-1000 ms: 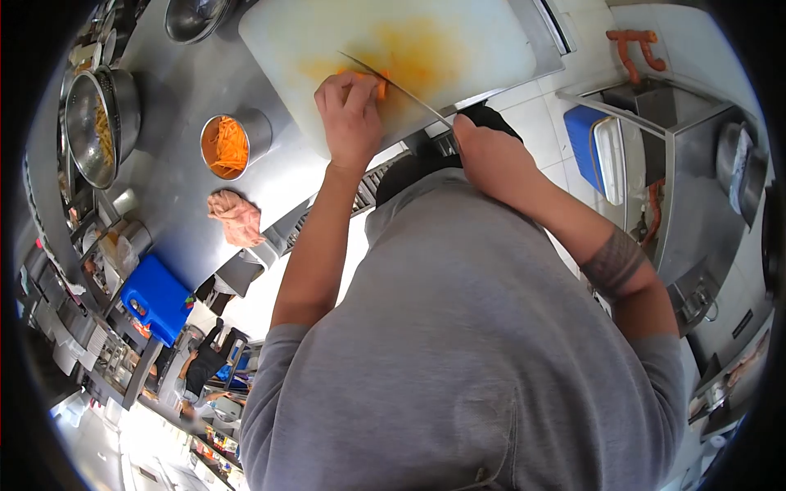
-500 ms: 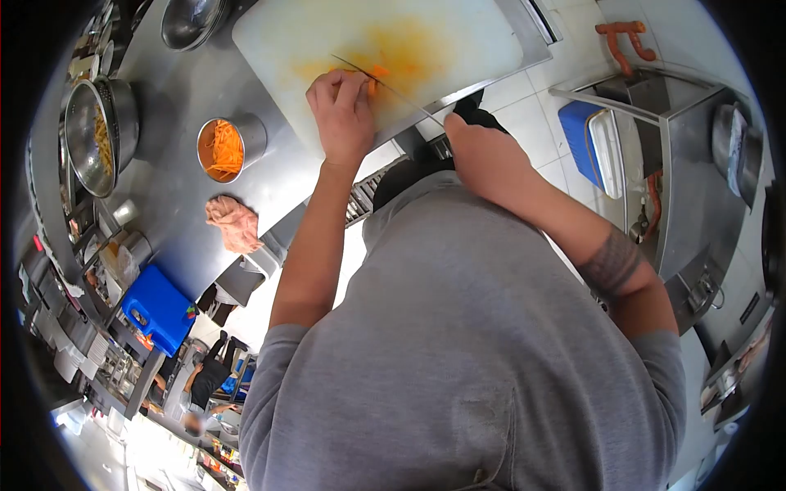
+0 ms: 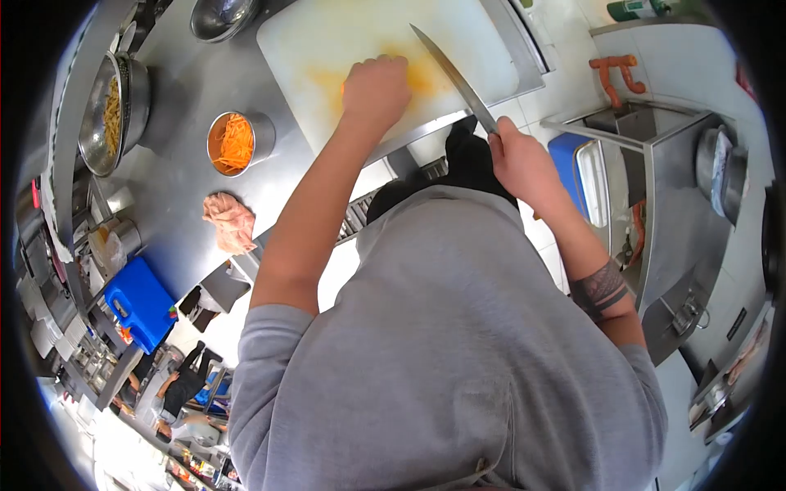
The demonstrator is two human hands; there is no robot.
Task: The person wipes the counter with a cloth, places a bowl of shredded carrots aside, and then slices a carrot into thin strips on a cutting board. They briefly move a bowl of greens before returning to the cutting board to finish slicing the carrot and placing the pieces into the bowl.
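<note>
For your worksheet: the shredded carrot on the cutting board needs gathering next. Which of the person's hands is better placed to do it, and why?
Probably the left hand: it rests on the cutting board over the orange carrot patch, while the right hand grips the knife, lifted beside it.

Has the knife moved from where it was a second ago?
Yes. The knife in the right hand has come away from the left hand, toward the right edge of the cutting board.

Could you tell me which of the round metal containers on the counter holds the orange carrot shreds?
The small steel pot left of the cutting board; its contents are bright orange, unlike the others.
</note>
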